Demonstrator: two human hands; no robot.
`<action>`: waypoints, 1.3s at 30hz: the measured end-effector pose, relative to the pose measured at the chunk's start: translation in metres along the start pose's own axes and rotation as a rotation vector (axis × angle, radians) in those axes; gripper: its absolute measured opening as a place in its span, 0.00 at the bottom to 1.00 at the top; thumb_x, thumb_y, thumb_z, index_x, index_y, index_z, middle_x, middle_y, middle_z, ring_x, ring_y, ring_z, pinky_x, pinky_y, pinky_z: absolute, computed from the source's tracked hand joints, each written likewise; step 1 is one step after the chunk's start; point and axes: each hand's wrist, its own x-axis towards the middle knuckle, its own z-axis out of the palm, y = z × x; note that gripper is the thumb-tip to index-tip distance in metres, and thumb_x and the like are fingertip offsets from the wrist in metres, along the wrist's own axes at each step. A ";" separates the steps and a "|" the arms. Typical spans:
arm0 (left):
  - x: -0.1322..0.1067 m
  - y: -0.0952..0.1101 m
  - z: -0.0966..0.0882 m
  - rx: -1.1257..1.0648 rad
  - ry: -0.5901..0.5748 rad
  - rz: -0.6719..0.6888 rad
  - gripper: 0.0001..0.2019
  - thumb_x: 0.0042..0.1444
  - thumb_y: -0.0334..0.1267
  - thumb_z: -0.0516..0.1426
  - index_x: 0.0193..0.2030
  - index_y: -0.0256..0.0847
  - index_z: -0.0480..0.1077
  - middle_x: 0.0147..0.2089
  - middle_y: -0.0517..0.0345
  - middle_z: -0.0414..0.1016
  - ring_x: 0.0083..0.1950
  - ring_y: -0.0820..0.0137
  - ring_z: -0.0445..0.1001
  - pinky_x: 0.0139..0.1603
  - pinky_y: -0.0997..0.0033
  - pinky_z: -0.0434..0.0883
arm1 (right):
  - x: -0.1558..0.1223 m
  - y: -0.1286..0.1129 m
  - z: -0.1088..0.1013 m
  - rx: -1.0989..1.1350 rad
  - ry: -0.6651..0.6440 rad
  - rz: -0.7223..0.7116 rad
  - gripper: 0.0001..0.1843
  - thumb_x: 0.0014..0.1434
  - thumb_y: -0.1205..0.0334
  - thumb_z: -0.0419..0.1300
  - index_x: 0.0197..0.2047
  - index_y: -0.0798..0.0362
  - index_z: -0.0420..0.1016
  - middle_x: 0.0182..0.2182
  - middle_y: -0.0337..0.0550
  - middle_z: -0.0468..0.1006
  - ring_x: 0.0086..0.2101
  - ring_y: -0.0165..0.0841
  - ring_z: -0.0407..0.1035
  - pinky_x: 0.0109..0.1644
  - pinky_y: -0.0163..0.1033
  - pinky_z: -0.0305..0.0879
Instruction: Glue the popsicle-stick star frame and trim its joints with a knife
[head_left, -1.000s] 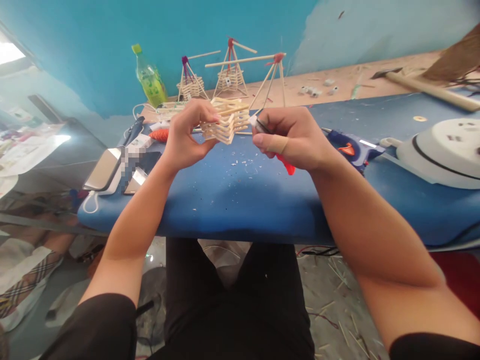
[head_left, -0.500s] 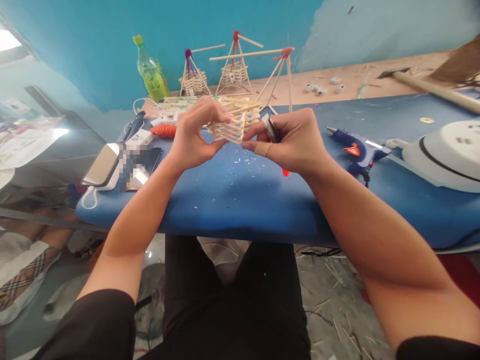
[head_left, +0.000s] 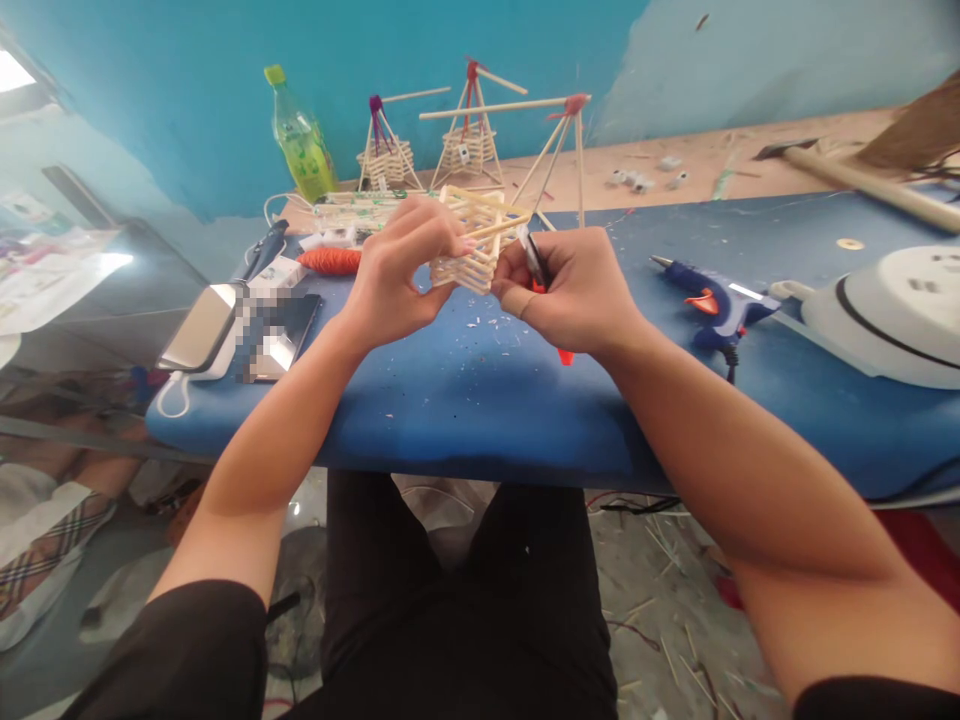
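Note:
A small square basket of stacked wooden sticks (head_left: pixel 469 268) is held tilted above the blue table, gripped at its left side by my left hand (head_left: pixel 401 265). My right hand (head_left: pixel 570 285) is closed around an orange utility knife (head_left: pixel 565 357), whose blade end points up beside the basket's right corner. Fingertips of my right hand are at that corner, and I cannot tell whether the blade touches the wood. Much of the knife's handle is hidden in my palm.
Behind stand stick frames with a purple top (head_left: pixel 376 104) and red tops (head_left: pixel 472 72), and a green-capped bottle (head_left: pixel 301 145). To the right lie a blue glue gun (head_left: pixel 712 290) and a white rounded device (head_left: pixel 900 310). Phones (head_left: pixel 202 328) and orange cord (head_left: pixel 330 261) lie left.
The basket has turned and shifted slightly right, showing more of its open square top. My right hand has moved a little left and rotated, with the knife still in it.

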 end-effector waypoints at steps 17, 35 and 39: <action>-0.008 -0.023 -0.003 -0.210 0.057 -0.183 0.30 0.65 0.62 0.73 0.65 0.53 0.70 0.59 0.50 0.77 0.62 0.52 0.84 0.60 0.45 0.86 | 0.003 0.005 -0.007 0.009 0.167 -0.008 0.15 0.56 0.64 0.71 0.30 0.44 0.67 0.31 0.42 0.78 0.34 0.38 0.70 0.41 0.49 0.70; 0.002 -0.017 -0.004 -0.098 0.123 -0.082 0.27 0.69 0.64 0.69 0.65 0.57 0.69 0.56 0.53 0.77 0.71 0.47 0.81 0.71 0.32 0.81 | -0.001 -0.003 -0.008 0.044 0.223 -0.046 0.13 0.58 0.55 0.78 0.33 0.45 0.77 0.30 0.39 0.78 0.28 0.33 0.60 0.36 0.47 0.63; 0.001 -0.015 -0.004 -0.074 0.119 -0.081 0.24 0.70 0.59 0.69 0.65 0.56 0.70 0.56 0.53 0.78 0.71 0.47 0.81 0.71 0.32 0.81 | -0.002 0.001 -0.011 0.055 0.092 -0.043 0.16 0.62 0.47 0.73 0.33 0.45 0.74 0.27 0.37 0.70 0.30 0.34 0.62 0.36 0.46 0.62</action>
